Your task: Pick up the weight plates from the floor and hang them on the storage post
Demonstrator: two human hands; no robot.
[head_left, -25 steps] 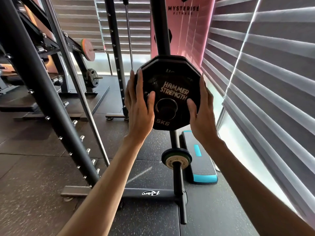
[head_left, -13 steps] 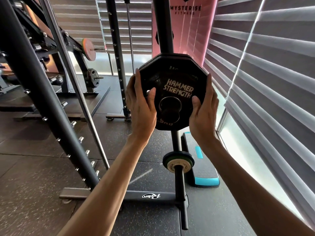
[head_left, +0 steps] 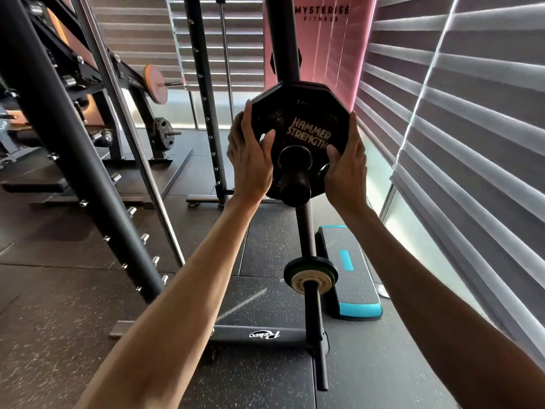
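Observation:
A black many-sided weight plate (head_left: 306, 125) marked HAMMER STRENGTH hangs upright at chest height on the storage rack's upright (head_left: 284, 48). The black storage post (head_left: 295, 175) pokes through its centre hole toward me. My left hand (head_left: 250, 160) grips the plate's left edge, thumb on its face. My right hand (head_left: 345, 166) grips the right edge the same way. Lower on the rack, small plates (head_left: 311, 276) sit on another post.
A teal and grey step platform (head_left: 351, 278) lies right of the rack base (head_left: 259, 335). A slanted black frame with pegs (head_left: 88, 178) stands to the left. Window blinds (head_left: 472, 143) close off the right side. More plates (head_left: 156, 84) hang on machines behind.
The plate has slid onto the post: the post end now sticks out through the centre hole, where before the hole was in front of it. Both hands moved forward with the plate.

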